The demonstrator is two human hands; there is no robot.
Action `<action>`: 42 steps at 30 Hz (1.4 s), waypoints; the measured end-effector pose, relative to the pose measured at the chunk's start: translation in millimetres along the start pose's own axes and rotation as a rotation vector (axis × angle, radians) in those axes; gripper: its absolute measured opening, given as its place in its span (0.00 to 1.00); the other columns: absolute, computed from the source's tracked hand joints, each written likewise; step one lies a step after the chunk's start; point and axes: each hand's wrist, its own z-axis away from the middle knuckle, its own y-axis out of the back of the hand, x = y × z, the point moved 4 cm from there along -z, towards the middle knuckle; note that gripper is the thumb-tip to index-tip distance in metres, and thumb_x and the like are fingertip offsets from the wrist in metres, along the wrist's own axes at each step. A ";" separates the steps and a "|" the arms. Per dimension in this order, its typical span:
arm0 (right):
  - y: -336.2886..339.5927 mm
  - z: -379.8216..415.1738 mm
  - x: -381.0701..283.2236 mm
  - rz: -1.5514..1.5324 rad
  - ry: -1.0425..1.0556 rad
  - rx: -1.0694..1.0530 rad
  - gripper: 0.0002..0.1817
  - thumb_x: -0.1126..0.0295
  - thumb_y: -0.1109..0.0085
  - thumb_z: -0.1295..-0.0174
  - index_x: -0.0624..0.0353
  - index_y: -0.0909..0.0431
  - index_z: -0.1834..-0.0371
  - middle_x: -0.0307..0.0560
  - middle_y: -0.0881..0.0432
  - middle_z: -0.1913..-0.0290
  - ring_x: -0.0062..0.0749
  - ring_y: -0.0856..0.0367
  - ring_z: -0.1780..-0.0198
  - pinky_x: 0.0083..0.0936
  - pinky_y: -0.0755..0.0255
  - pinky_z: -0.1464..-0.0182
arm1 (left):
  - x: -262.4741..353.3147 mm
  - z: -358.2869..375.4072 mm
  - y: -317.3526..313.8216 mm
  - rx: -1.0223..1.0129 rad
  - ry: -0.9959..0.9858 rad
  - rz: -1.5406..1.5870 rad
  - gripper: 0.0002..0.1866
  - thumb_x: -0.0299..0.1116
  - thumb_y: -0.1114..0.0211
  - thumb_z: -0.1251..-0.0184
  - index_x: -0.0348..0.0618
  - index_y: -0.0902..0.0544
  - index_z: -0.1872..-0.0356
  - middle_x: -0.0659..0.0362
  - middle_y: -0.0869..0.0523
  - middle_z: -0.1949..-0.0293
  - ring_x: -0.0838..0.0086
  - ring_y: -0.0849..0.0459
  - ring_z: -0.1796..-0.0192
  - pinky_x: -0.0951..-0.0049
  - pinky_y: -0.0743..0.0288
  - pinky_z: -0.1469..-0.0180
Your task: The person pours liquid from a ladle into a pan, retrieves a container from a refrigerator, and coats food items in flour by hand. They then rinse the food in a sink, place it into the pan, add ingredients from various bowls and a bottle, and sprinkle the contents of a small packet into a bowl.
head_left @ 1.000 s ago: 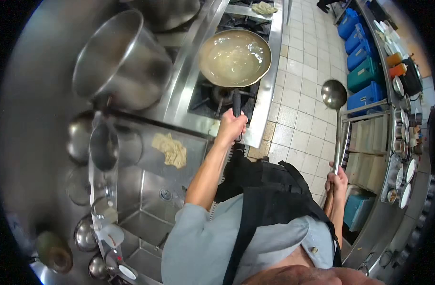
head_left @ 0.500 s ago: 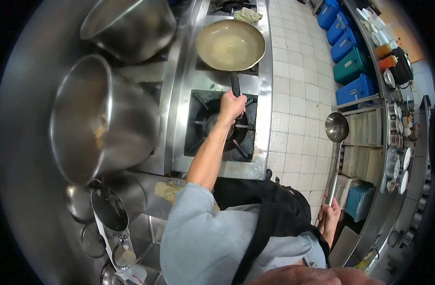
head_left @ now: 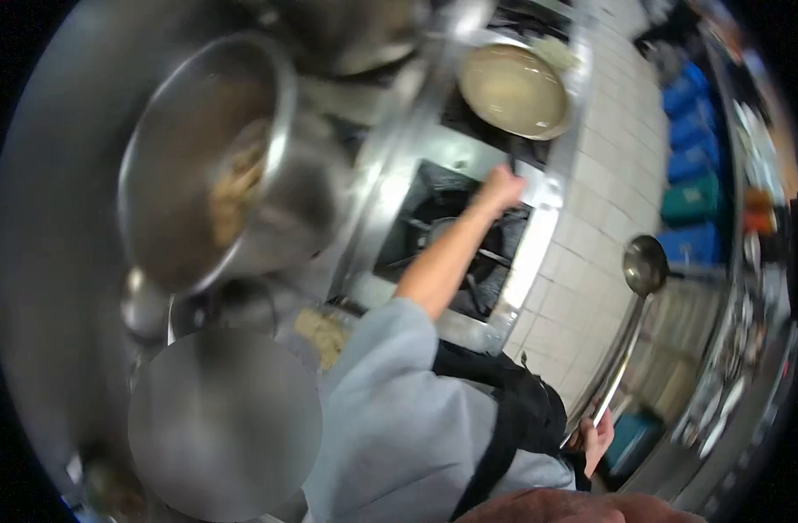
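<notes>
My left hand (head_left: 504,189) is wrapped round the dark handle of a frying pan (head_left: 512,91) on the stove, my arm stretched out over the nearer burner (head_left: 447,231). A pale, thin layer shows inside the pan, though blur hides what it is. On the other side, my right hand (head_left: 598,436) grips the long handle of a metal ladle (head_left: 645,264) low by my hip. The ladle's bowl is raised, away from the stove and above the floor in view.
Large steel pots stand left of the stove, the nearer pot (head_left: 325,196) holding brownish pieces. A cloth (head_left: 553,54) lies beside the pan. Blue bins (head_left: 691,244) and shelving line the right side. A grey blurred disc covers part of the lower left.
The view has turned and swung left, so the stove and pan appear farther right and everything is smeared. Both hands keep their grips on the pan and the ladle.
</notes>
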 end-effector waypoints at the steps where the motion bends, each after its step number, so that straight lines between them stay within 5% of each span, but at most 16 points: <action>1: -8.5 -0.7 -11.1 0.050 -0.017 -0.013 0.27 0.76 0.45 0.43 0.71 0.29 0.37 0.32 0.33 0.80 0.15 0.38 0.86 0.16 0.46 0.84 | -0.2 -2.7 -1.4 -0.013 -0.077 0.020 0.13 0.32 0.36 0.45 0.29 0.18 0.67 0.48 0.15 0.77 0.61 0.15 0.78 0.59 0.19 0.71; 3: -17.7 -13.9 -21.4 0.091 0.014 -0.088 0.27 0.76 0.45 0.43 0.71 0.29 0.36 0.33 0.33 0.80 0.15 0.38 0.85 0.16 0.45 0.84 | 17.6 17.7 0.3 -0.072 -0.040 0.263 0.10 0.32 0.37 0.38 0.34 0.20 0.66 0.56 0.17 0.79 0.71 0.20 0.83 0.70 0.26 0.80; 6: -16.3 -30.0 -30.9 0.096 0.089 -0.168 0.28 0.75 0.45 0.42 0.70 0.30 0.36 0.33 0.32 0.80 0.15 0.37 0.84 0.16 0.44 0.83 | 29.8 35.9 0.0 0.003 -0.046 0.378 0.17 0.41 0.30 0.37 0.37 0.22 0.62 0.54 0.15 0.71 0.77 0.17 0.77 0.75 0.26 0.85; 7: -15.1 -35.7 -33.0 0.092 0.115 -0.203 0.28 0.74 0.45 0.41 0.70 0.30 0.35 0.33 0.32 0.79 0.16 0.37 0.84 0.16 0.44 0.83 | 32.8 46.7 1.4 -0.045 -0.001 0.439 0.26 0.44 0.27 0.38 0.33 0.23 0.49 0.48 0.13 0.59 0.71 0.12 0.66 0.71 0.17 0.72; 9: -22.6 -41.8 -40.8 0.130 0.157 -0.259 0.28 0.74 0.44 0.41 0.70 0.31 0.35 0.32 0.32 0.79 0.16 0.37 0.84 0.16 0.44 0.83 | -4.9 30.5 0.9 0.372 -0.148 0.053 0.35 0.44 0.27 0.38 0.32 0.28 0.36 0.43 0.15 0.49 0.64 0.11 0.54 0.66 0.16 0.54; 10: -27.1 -39.6 -48.2 0.157 0.191 -0.293 0.27 0.75 0.45 0.41 0.70 0.30 0.36 0.32 0.31 0.78 0.15 0.37 0.84 0.16 0.44 0.82 | 8.2 63.4 16.4 0.301 -0.092 0.062 0.42 0.45 0.26 0.38 0.35 0.35 0.28 0.39 0.18 0.43 0.59 0.14 0.46 0.66 0.21 0.42; 13: -22.3 -43.4 -48.9 0.224 0.218 -0.385 0.27 0.78 0.44 0.40 0.70 0.30 0.35 0.32 0.31 0.75 0.13 0.36 0.80 0.14 0.45 0.78 | -19.3 121.7 37.7 0.320 -0.266 0.092 0.39 0.44 0.27 0.38 0.37 0.32 0.30 0.42 0.16 0.46 0.61 0.12 0.48 0.67 0.19 0.46; 15: -19.1 -38.5 -45.4 0.278 0.288 -0.509 0.26 0.78 0.42 0.38 0.69 0.31 0.34 0.31 0.30 0.73 0.12 0.36 0.77 0.13 0.46 0.75 | -43.5 191.8 61.4 0.321 -0.421 0.113 0.25 0.37 0.30 0.34 0.36 0.22 0.39 0.50 0.12 0.56 0.71 0.12 0.61 0.71 0.18 0.56; 18: -8.7 -38.7 -27.3 0.376 0.302 -0.618 0.26 0.77 0.39 0.36 0.69 0.29 0.34 0.30 0.29 0.70 0.12 0.36 0.73 0.13 0.45 0.73 | -101.5 309.6 86.9 0.113 -0.174 0.457 0.19 0.35 0.35 0.27 0.39 0.20 0.40 0.60 0.14 0.59 0.79 0.16 0.64 0.77 0.20 0.62; 21: -2.6 -38.0 -7.3 0.483 0.348 -0.733 0.27 0.78 0.40 0.36 0.71 0.30 0.32 0.35 0.26 0.64 0.17 0.32 0.66 0.16 0.38 0.64 | -158.9 444.7 108.9 0.331 0.108 0.683 0.19 0.37 0.38 0.25 0.42 0.22 0.38 0.57 0.14 0.51 0.72 0.14 0.51 0.72 0.17 0.52; 24: -10.2 -46.2 18.6 0.562 0.483 -0.971 0.28 0.79 0.41 0.38 0.72 0.29 0.33 0.39 0.25 0.60 0.19 0.31 0.60 0.17 0.34 0.58 | -224.8 577.7 125.5 0.745 0.084 0.830 0.17 0.33 0.39 0.25 0.41 0.22 0.40 0.54 0.15 0.51 0.68 0.14 0.49 0.65 0.18 0.46; 26: -26.6 -24.4 23.4 0.594 0.491 -1.064 0.27 0.80 0.43 0.39 0.72 0.28 0.34 0.38 0.24 0.62 0.19 0.30 0.63 0.17 0.32 0.60 | -268.2 660.6 132.3 0.986 -0.084 1.015 0.16 0.30 0.40 0.26 0.39 0.22 0.40 0.54 0.14 0.52 0.66 0.14 0.49 0.65 0.19 0.46; 28: -50.9 2.0 23.5 0.609 0.516 -1.190 0.26 0.81 0.44 0.41 0.70 0.26 0.36 0.38 0.24 0.65 0.18 0.31 0.65 0.17 0.34 0.64 | -299.3 721.2 149.1 1.245 -0.031 1.116 0.17 0.28 0.39 0.28 0.37 0.23 0.41 0.53 0.15 0.52 0.64 0.14 0.49 0.64 0.18 0.46; 33: -100.8 63.8 13.4 0.650 0.736 -1.339 0.24 0.79 0.42 0.41 0.71 0.25 0.38 0.34 0.25 0.65 0.16 0.32 0.66 0.16 0.36 0.64 | -339.1 784.4 233.2 1.508 -0.180 1.188 0.22 0.25 0.40 0.29 0.32 0.29 0.36 0.47 0.17 0.50 0.58 0.16 0.48 0.59 0.19 0.43; 41: -236.7 172.3 8.4 0.722 1.159 -1.342 0.24 0.77 0.40 0.38 0.70 0.27 0.37 0.41 0.21 0.62 0.18 0.29 0.67 0.17 0.33 0.67 | -385.0 773.6 411.6 1.559 -0.450 1.275 0.16 0.20 0.38 0.32 0.32 0.28 0.45 0.49 0.18 0.54 0.58 0.16 0.51 0.60 0.18 0.45; 42: -258.7 190.2 4.9 0.795 1.156 -1.304 0.24 0.77 0.40 0.39 0.69 0.26 0.38 0.46 0.21 0.64 0.24 0.27 0.68 0.22 0.31 0.65 | -393.6 773.1 428.4 1.561 -0.479 1.277 0.16 0.19 0.38 0.33 0.33 0.28 0.46 0.49 0.17 0.54 0.57 0.16 0.51 0.60 0.17 0.46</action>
